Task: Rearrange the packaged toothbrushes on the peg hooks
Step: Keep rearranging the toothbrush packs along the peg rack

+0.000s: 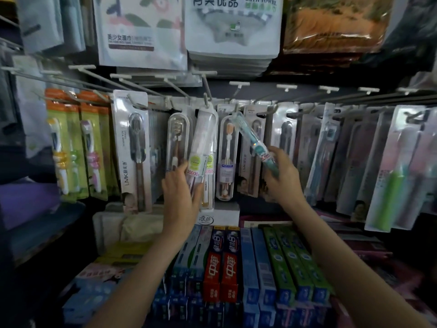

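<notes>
— Shop shelving fills the view: a dark back panel with a row of pale metal peg hooks (165, 91) hung with packaged toothbrushes, bagged bath towels (231, 27) above, and boxed toothpaste (236, 268) stacked on the shelf below. What are the person's hands doing?

— Left hand (182, 188) is raised to the middle of the rack, fingers curled round the lower end of a clear plastic toothbrush pack with a yellow-green round label (201, 147). That pack hangs from a hook near the centre, tilted slightly.

— And the other hand?

— Right hand (281, 174) grips the bottom of a teal toothbrush in a slim clear packet (253, 140). The packet slants up and to the left, its top end at the tip of a hook just right of centre. Whether it is threaded on the hook I cannot tell.

— What surrounds them?

— Between the two packs hangs a clear capsule-shaped case with an orange-bristled brush (227, 159). Toward the rack's left edge are orange-and-green carded children's brushes (71, 143), and beside them a white card marked LMK with a brown-handled brush (136, 150). Toward the right edge, a green-handled brush on a pale card (390, 181).
</notes>
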Tool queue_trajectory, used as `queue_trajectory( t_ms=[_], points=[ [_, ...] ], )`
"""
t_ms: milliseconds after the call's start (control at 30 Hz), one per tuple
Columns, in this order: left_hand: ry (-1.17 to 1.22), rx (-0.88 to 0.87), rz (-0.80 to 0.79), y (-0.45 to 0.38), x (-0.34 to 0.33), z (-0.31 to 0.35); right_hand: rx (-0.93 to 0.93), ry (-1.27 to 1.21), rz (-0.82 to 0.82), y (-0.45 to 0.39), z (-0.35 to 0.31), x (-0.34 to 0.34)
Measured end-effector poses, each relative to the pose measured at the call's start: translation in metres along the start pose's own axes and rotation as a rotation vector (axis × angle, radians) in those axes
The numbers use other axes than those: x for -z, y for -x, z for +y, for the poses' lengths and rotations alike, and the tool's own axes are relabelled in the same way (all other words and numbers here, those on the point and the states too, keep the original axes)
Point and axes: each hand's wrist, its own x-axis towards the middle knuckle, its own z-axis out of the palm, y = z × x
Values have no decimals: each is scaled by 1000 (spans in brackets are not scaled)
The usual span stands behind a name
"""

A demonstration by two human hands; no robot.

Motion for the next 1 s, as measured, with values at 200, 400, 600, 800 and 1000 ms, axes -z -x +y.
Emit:
queue_trajectory(
  t_ms=[200, 400, 600, 800, 1000],
  points=[
    [20, 10, 0, 0, -1, 1, 131, -28, -24, -5, 0, 32],
    [-19, -7, -4, 1, 7, 0, 193, -105, 70, 7, -3, 29],
    [-22, -49, -39, 5, 19, 0, 369, -63, -22, -6, -37, 22],
    [-12, 25, 306, -9, 62, -18, 413, -37, -327, 21, -49, -7],
    [-123, 224, 166, -32, 77, -38, 287, -186, -291, 20, -72, -52]
  ],
)
